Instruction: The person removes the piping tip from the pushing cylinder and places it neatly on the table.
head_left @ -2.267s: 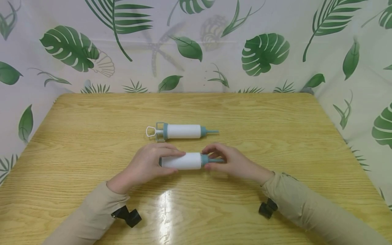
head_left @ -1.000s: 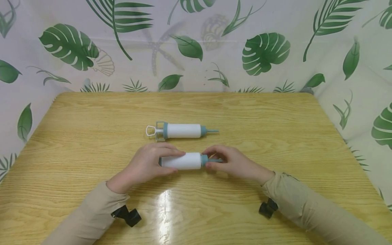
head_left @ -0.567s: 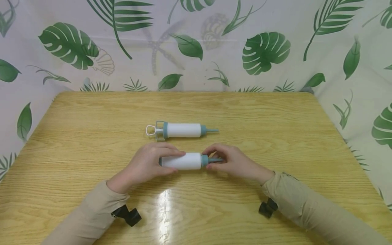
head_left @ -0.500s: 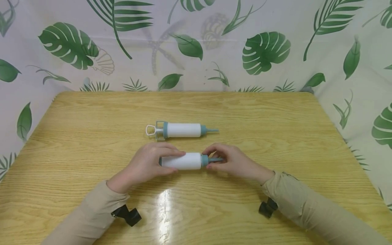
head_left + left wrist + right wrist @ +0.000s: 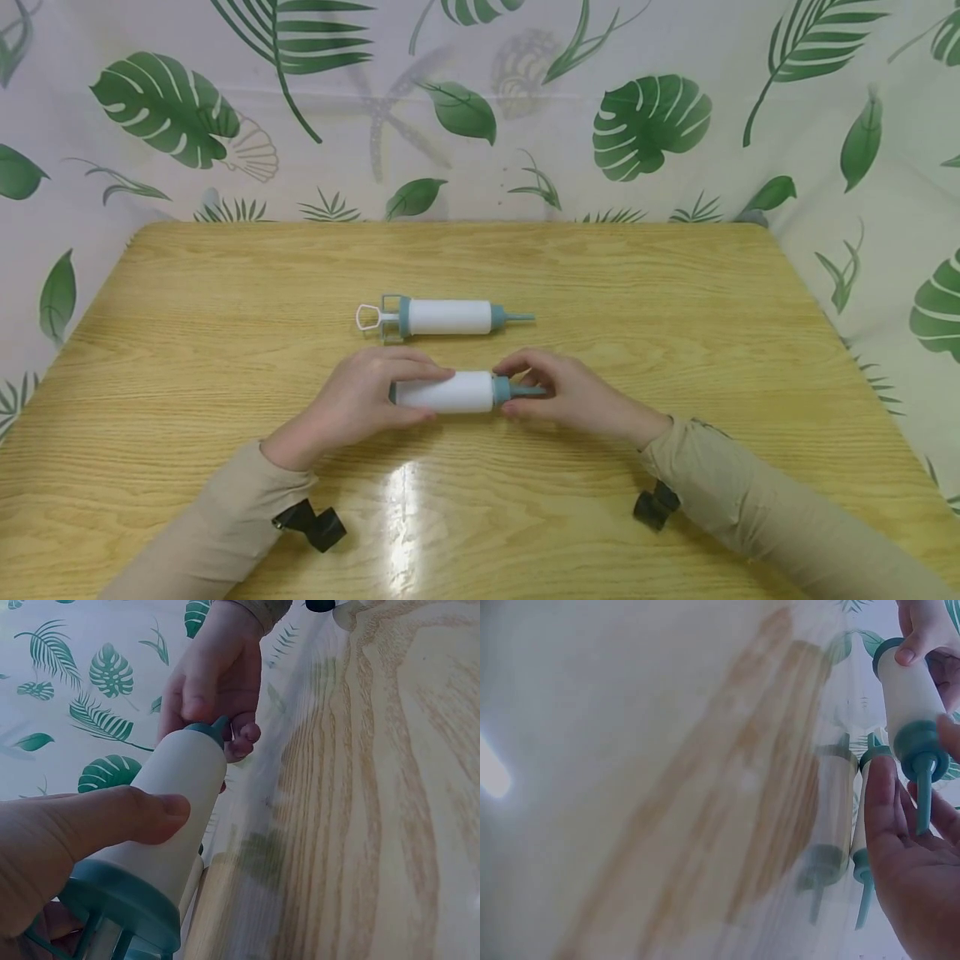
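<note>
A large syringe [image 5: 457, 392] with a white barrel and teal ends lies sideways in both hands. Around its rear part, my left hand [image 5: 371, 392] grips the barrel; in the left wrist view the left thumb [image 5: 154, 814] lies along the white wall above the teal collar [image 5: 124, 904]. My right hand [image 5: 566, 396] holds the other end, its fingers and thumb at the teal nozzle cap [image 5: 921, 746]. The slim nozzle [image 5: 924, 799] points in toward the right palm. The handle end is covered by the left hand in the head view.
A second, matching syringe [image 5: 450, 317] lies behind on the wooden table [image 5: 637, 292], its white pull handle [image 5: 368, 317] to the left. Leaf-patterned cloth [image 5: 480, 167] hangs at the far edge. Black wrist cameras [image 5: 322, 529] sit on both sleeves.
</note>
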The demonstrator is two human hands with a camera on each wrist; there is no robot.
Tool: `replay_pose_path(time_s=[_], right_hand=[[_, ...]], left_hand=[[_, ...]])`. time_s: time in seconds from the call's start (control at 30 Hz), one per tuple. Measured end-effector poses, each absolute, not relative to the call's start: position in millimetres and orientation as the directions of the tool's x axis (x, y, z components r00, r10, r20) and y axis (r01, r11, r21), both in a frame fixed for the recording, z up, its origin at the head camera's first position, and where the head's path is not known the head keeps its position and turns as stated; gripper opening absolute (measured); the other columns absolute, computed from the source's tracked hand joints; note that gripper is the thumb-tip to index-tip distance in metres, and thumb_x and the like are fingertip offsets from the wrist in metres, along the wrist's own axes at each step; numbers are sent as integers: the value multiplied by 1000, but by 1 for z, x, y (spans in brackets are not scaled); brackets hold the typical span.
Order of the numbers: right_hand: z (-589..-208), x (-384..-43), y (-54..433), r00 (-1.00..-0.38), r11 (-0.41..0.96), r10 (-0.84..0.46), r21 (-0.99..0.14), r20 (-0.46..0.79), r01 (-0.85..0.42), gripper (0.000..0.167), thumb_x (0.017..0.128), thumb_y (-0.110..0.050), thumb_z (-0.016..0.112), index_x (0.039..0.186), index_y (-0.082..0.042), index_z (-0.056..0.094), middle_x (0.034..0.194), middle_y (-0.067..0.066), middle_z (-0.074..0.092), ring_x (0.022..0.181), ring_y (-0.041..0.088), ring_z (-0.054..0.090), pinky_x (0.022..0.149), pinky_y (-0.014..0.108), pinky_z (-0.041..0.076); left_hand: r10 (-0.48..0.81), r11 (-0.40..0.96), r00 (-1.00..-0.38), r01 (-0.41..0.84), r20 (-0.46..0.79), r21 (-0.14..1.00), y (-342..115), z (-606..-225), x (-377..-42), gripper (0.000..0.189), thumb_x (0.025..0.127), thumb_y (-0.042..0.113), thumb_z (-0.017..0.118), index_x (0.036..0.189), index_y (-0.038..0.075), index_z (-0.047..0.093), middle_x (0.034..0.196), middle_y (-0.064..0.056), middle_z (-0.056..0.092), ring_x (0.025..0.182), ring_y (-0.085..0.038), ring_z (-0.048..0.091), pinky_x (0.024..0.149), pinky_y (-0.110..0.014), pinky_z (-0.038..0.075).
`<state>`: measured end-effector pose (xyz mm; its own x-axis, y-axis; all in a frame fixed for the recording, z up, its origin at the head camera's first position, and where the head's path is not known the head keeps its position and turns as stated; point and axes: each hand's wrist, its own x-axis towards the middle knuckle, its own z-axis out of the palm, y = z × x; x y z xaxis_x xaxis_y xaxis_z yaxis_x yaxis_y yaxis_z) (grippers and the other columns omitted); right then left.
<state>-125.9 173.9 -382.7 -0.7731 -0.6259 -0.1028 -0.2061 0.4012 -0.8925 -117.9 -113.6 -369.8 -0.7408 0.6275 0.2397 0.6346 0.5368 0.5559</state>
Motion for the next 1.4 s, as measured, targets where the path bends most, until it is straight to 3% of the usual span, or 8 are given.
replay_pose_path(time_s=[0.23,0.57,1.4], right_hand=[[-382,-126,173,-768,417,-623,-894,-149,-165,39,94,-30,61,125,-6,57,107,7,66,85,20,65,72,35,55],[-381,-126,173,-790,465,-600,-859,-128,-214,37,89,-30,69,122,-15,59,109,-1,64,94,15,62,80,35,51],[-382,-126,172,-781,398,-620,-888,-76,-230,35,84,-11,73,116,-9,59,111,6,63,91,17,64,80,28,53]], left_hand=[[625,535,-740,637,247,554,-114,-371,-118,44,72,21,85,114,19,72,114,3,67,102,-16,62,79,-34,52],[622,533,-741,637,253,558,-114,-372,-118,44,71,21,86,113,18,72,113,3,67,101,-16,62,79,-34,52],[625,540,-741,638,246,549,-115,-375,-119,44,72,23,85,113,20,72,112,4,67,101,-15,61,79,-33,51]])
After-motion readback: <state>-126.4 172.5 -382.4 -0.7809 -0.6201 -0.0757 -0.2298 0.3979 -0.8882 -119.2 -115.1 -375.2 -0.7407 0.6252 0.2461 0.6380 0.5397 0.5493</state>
